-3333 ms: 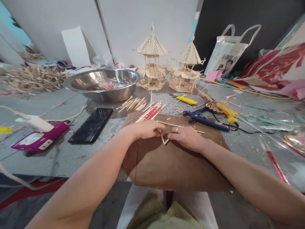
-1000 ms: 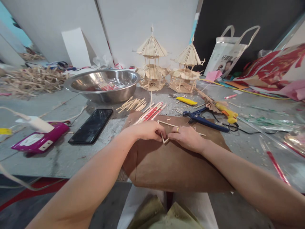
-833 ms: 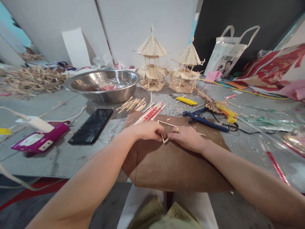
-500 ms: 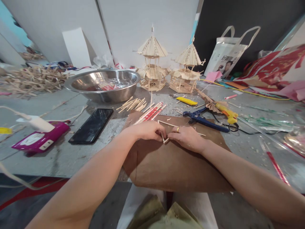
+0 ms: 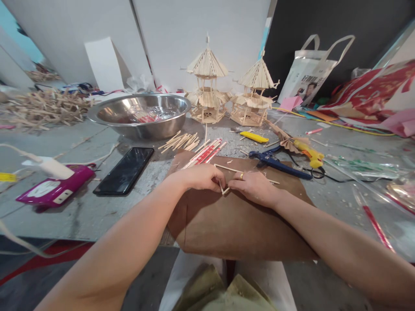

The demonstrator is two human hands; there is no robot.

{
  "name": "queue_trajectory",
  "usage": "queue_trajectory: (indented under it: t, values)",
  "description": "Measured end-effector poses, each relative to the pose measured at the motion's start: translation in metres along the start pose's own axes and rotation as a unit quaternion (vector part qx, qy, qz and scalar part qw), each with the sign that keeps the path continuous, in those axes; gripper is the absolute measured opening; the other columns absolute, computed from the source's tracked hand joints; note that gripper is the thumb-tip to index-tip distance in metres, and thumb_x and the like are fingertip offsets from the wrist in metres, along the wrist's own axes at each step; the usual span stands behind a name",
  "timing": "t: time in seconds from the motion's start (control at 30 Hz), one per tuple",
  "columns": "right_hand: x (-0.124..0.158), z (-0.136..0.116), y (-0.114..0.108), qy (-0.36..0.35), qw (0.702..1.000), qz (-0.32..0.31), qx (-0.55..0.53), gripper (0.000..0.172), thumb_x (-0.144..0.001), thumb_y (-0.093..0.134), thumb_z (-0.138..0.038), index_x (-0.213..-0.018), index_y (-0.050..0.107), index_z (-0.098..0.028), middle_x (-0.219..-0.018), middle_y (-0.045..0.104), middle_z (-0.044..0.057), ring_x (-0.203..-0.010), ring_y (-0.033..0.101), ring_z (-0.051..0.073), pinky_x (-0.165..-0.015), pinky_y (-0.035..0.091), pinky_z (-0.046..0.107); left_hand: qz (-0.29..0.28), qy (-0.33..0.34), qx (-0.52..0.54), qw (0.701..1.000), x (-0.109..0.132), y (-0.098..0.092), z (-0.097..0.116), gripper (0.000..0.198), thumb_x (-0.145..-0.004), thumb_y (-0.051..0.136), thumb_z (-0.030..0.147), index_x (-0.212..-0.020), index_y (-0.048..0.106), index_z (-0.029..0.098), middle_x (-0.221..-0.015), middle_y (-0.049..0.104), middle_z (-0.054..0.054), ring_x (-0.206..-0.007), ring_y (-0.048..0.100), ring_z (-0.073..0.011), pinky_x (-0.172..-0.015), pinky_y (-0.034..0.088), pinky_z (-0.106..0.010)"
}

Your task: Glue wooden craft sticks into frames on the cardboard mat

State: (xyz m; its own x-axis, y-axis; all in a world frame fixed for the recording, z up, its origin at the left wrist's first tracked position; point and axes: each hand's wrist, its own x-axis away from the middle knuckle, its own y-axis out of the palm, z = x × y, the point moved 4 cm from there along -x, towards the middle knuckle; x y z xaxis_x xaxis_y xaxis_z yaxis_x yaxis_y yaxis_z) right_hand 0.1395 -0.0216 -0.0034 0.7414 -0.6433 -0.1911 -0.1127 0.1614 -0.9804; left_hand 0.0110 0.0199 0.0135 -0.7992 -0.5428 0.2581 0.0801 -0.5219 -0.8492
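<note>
On a brown paper sheet [image 5: 233,229], pale wooden sticks [image 5: 226,191] meet at a corner close to me, and a longer stick [image 5: 227,167] runs behind both hands to the right. My left hand [image 5: 205,176] pinches the stick on the left of that corner. My right hand [image 5: 254,185], with a ring on one finger, has its fingertips closed on the stick at the right of the corner. Part of each stick is hidden under the fingers. Just behind my left hand lie sticks in red and white paper sleeves [image 5: 207,153].
Behind stand two stick pagodas [image 5: 207,97] and a steel basin [image 5: 142,129]. A phone [image 5: 125,170] and purple power strip [image 5: 58,188] lie left. To the right are a yellow utility knife [image 5: 254,137], blue-handled tool [image 5: 280,166] and yellow glue gun [image 5: 309,153]. Loose sticks [image 5: 180,142] lie near the basin.
Hardly anything differs. Both hands stay at the stick corner; the sticks and my right hand have shifted by a very small amount.
</note>
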Motion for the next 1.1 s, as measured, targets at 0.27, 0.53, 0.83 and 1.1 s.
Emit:
queue_trajectory:
  t: [0.27,0.53,0.83,1.1]
  values:
    - [-0.0002,-0.0011,-0.0015,0.0,1.0,-0.001,0.016,0.024,-0.083,0.036,-0.018,-0.093,0.057,-0.024,-0.079,0.057,0.002,-0.064,0.048,0.01,-0.052,0.025,0.021,0.002,0.004,-0.003,1.0,-0.0008,0.0005,-0.0009,0.016,-0.065,0.057,0.021,-0.08,0.063,0.022,-0.075,0.063,0.004,-0.066,0.053,-0.0079,-0.059,0.035,-0.017]
    - [0.0008,-0.0006,-0.0006,-0.004,1.0,0.008,0.02,0.024,-0.083,0.035,-0.017,-0.094,0.055,-0.024,-0.08,0.057,0.001,-0.064,0.048,0.01,-0.051,0.023,0.022,0.002,-0.002,0.0,1.0,-0.0011,0.0011,-0.0012,0.016,-0.065,0.057,0.021,-0.079,0.063,0.022,-0.074,0.063,0.004,-0.066,0.053,-0.008,-0.059,0.035,-0.017]
    - [0.0005,-0.0006,-0.0011,-0.003,1.0,0.011,0.016,0.023,-0.083,0.036,-0.017,-0.092,0.056,-0.024,-0.08,0.057,0.001,-0.063,0.049,0.01,-0.05,0.023,0.022,0.006,-0.013,0.005,1.0,-0.0021,0.0024,-0.0038,0.017,-0.064,0.058,0.022,-0.08,0.063,0.022,-0.074,0.063,0.004,-0.066,0.053,-0.0081,-0.059,0.035,-0.016]
    - [0.0012,0.0,0.0014,-0.007,1.0,0.016,0.009,0.023,-0.083,0.035,-0.017,-0.091,0.056,-0.023,-0.081,0.058,0.001,-0.065,0.049,0.01,-0.052,0.025,0.022,0.005,-0.007,-0.002,1.0,-0.0021,0.0029,-0.0042,0.018,-0.064,0.056,0.021,-0.081,0.063,0.022,-0.074,0.063,0.004,-0.066,0.053,-0.0079,-0.059,0.035,-0.016]
